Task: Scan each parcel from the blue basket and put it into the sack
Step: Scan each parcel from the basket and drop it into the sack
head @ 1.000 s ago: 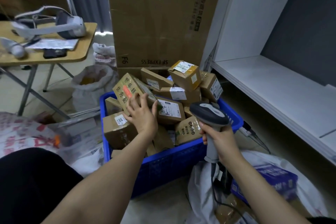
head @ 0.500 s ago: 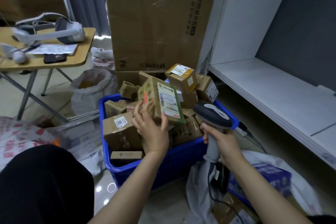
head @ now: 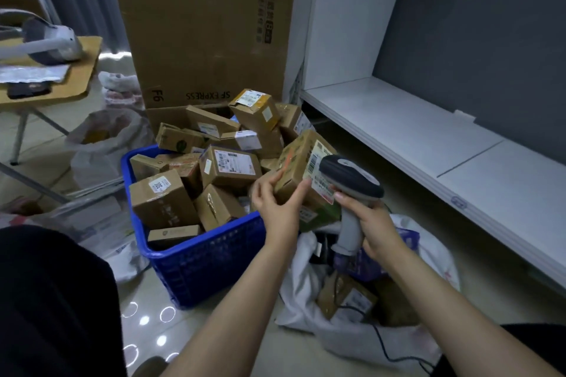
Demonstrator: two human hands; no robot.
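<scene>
A blue basket (head: 208,260) heaped with cardboard parcels (head: 228,167) fills the centre-left; a white sack (head: 298,281) lies open at five o'clock of it. The left hand (head: 274,208) curls its fingers round one parcel (head: 294,171) raised over the basket's right rim, long axis tilting toward one o'clock. At the parcel's three o'clock, the right hand (head: 373,223) grips a scanner (head: 352,174) by its handle, head just beside the barcode label (head: 317,168).

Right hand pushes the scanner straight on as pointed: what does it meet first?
Likely the parcel in the left hand; the scanner in the right hand faces it closely, though depth is unclear.
</scene>
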